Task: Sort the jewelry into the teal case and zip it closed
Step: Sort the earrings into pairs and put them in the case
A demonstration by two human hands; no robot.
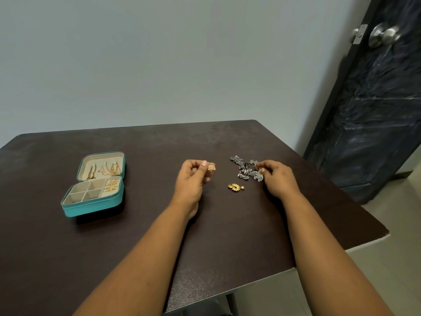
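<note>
head view: left hand (190, 179) pinches a gold bell earring (211, 167); right hand (276, 179) pinches something small at the silver jewelry pile (247, 171), open teal case (91, 207) far left.

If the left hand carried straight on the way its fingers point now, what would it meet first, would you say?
Probably the silver jewelry cluster: the left hand, pinching a gold bell earring, points up and right toward it across bare table. Depth is unclear, so it might pass just beyond.
</note>
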